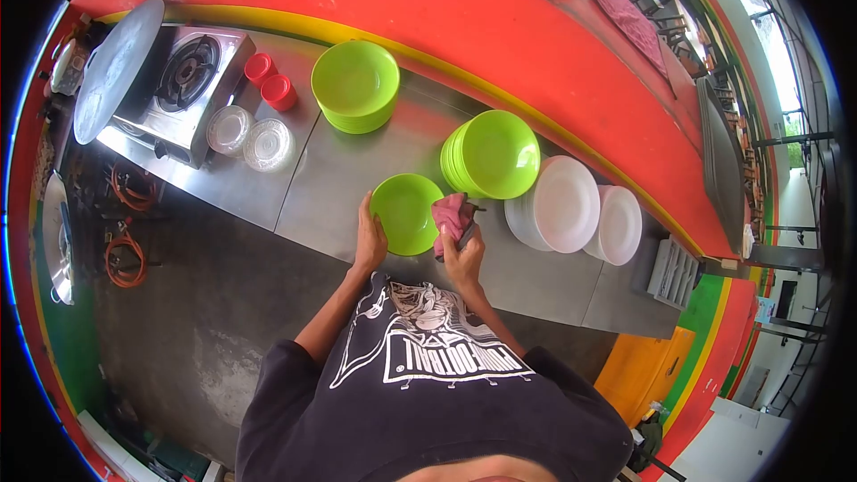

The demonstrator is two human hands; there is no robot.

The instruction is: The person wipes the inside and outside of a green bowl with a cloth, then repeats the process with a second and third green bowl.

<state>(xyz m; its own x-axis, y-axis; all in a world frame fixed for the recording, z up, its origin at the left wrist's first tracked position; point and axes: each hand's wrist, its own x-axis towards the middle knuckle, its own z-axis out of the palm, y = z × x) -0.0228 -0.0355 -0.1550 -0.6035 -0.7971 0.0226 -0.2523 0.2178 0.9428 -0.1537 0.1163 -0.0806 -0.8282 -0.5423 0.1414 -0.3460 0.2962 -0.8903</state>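
A single green bowl (402, 219) is in front of me at the near edge of the steel counter (299, 205). My left hand (370, 239) grips its left rim. In my right hand (462, 259) is a bunched pink cloth (452, 217), held against the bowl's right side. Just beyond, to the right, stands a stack of green bowls (502, 156). Another green stack (355, 85) is farther back on the left. White plates or bowls (567, 205) are stacked right of the green ones, with a second white stack (616, 228) beside them.
On the left is a gas stove (187, 71) with a large round metal lid or pan (120, 70) next to it. Red containers (278, 92) and clear plastic ones (268, 145) sit beside the stove. A grey slotted rack (672, 273) stands at the right end. A red wall (428, 13) runs behind the counter.
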